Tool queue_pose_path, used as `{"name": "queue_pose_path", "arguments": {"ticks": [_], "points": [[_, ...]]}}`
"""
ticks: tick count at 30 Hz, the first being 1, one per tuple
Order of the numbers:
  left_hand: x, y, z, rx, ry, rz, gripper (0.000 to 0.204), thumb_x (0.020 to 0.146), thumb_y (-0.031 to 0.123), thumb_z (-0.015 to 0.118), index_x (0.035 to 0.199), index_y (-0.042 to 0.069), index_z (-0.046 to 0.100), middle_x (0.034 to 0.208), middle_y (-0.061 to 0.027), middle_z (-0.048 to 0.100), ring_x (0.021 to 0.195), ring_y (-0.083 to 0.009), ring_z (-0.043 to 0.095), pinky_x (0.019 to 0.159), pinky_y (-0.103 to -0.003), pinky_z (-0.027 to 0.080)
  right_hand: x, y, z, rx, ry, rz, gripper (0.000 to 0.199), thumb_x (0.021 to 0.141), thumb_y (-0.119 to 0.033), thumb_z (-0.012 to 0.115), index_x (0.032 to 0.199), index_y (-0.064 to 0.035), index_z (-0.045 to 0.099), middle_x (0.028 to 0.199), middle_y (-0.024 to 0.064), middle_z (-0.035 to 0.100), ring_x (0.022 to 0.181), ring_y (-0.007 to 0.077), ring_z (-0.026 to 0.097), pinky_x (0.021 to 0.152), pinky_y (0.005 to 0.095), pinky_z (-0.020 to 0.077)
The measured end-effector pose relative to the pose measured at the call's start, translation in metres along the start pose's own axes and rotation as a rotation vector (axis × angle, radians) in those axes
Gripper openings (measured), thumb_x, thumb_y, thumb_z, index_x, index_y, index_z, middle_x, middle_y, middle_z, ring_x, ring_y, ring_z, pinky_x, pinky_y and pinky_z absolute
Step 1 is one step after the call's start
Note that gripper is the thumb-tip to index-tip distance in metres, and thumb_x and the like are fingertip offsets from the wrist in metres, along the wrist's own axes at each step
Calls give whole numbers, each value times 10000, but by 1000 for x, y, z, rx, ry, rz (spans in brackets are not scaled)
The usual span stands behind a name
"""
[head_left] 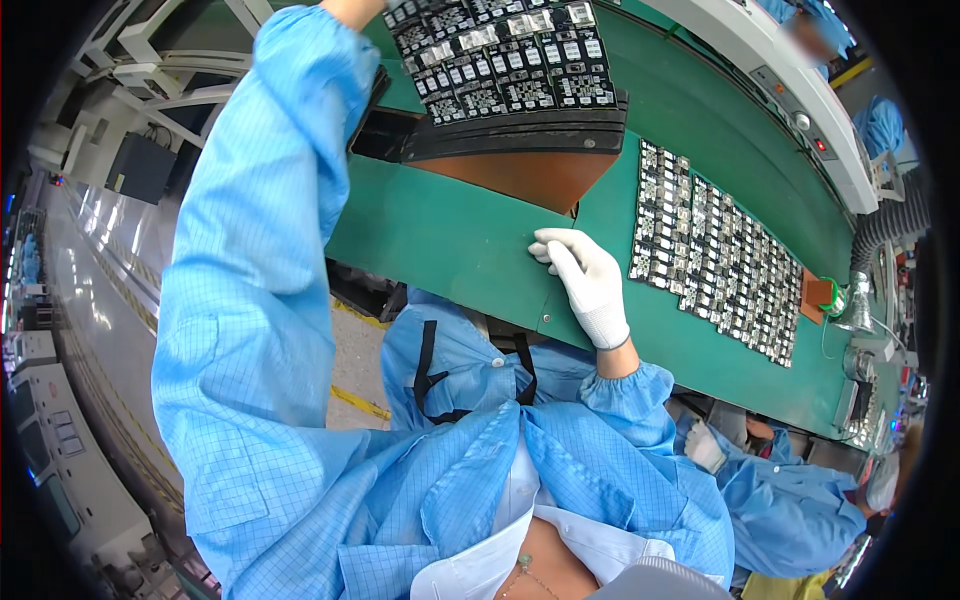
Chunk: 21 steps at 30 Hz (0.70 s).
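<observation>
Circuit-board panel [505, 60], beyond and left of the loosely curled, empty fingers of the right hand [588, 285], could scrape the black stand [515, 138] if held one-sidedly; left fingers' grip is out of view.

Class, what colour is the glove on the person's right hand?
The glove is white; it shows best in the head view.

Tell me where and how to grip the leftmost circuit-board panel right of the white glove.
The circuit-board panel lies flat: probably pinch its left edge from the left, where bare green workbench borders it; other boards crowd its right.
</observation>
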<state>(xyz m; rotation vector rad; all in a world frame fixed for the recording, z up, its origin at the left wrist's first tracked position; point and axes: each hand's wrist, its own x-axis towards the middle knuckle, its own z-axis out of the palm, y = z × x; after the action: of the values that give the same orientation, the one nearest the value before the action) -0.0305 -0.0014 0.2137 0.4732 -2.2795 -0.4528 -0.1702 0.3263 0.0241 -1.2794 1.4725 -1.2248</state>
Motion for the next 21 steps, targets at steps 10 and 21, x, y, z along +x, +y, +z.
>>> {"name": "queue_pose_path", "arguments": {"ticks": [10,21], "points": [[45,-28,72,-136,-445,-75,597,945,550,606,1183,7,680,1149,-177,691,1079,-272,624,977,-360,450,0,2,-3,-19,-21,-24,279,1037,-156,525,1206,23,656,1064,97,728,979,143,682,839,261,523],[7,3,26,-335,-217,-356,445,954,423,663,1074,-1,722,950,-72,717,861,-127,621,805,-294,494,4,-35,-13,123,175,-32,292,1040,-138,501,1186,64,653,1011,146,731,897,177,685,830,300,547]]}}
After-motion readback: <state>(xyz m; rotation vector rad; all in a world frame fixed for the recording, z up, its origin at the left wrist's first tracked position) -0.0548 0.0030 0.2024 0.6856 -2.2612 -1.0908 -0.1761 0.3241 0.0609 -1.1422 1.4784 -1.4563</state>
